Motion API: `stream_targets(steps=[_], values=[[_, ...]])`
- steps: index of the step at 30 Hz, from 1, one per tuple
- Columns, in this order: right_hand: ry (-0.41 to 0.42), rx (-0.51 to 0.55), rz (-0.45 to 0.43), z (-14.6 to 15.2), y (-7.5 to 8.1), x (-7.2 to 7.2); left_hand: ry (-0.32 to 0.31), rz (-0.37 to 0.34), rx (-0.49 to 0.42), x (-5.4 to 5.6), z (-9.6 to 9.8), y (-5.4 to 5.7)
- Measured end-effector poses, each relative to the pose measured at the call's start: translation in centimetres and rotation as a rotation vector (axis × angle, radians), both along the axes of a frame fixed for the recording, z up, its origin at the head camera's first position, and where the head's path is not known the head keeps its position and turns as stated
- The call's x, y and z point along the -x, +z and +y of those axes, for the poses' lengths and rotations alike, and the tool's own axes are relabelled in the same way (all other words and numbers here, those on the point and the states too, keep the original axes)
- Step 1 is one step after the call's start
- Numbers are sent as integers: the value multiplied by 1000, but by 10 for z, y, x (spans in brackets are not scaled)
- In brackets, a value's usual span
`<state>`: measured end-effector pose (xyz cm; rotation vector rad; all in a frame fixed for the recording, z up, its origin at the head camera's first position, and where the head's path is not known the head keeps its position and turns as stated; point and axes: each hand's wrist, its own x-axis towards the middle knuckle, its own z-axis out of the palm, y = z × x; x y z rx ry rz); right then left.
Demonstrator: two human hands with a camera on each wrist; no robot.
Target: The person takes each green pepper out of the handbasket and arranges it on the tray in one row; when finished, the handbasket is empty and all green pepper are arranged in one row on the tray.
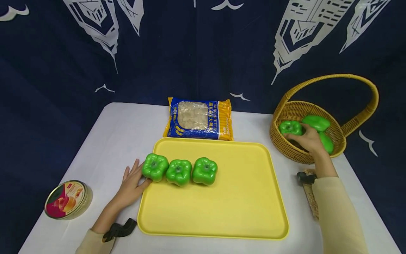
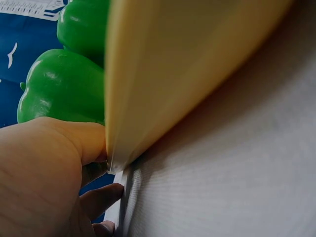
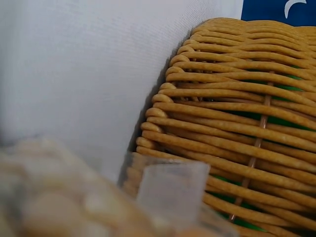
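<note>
Three green bell peppers (image 1: 179, 172) stand in a row across the upper left of a yellow tray (image 1: 212, 211). My left hand (image 1: 130, 186) lies at the tray's left rim, fingers extended beside the leftmost pepper (image 1: 155, 167). In the left wrist view, the thumb (image 2: 89, 140) is right at the tray edge, under a pepper (image 2: 64, 89). My right hand (image 1: 308, 139) reaches into a wicker basket (image 1: 287, 150) and grips a green bell pepper (image 1: 290, 127) between thumb and fingers. More green peppers (image 1: 316, 122) lie in the basket; the right wrist view shows only its woven wall (image 3: 237, 113).
A blue and yellow pasta bag (image 1: 198, 119) lies behind the tray. At the far left stands a round tin (image 1: 68, 200). Partly under my right forearm is a clear packet (image 1: 311, 197) of pale pieces. The basket's tall handle (image 1: 333, 76) arches over its opening.
</note>
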<state>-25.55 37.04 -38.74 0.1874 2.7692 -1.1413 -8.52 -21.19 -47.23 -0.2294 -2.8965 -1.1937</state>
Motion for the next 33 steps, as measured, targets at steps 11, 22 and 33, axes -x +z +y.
stream_targets(steps=[11,22,33], values=[[-150,41,117,-3,2,-5,0,-10,6,-1,0,2],[-244,61,205,-6,19,-10,1,-13,-10,1,0,2],[-324,-1,292,-2,41,-39,-4,-9,-5,0,0,2]])
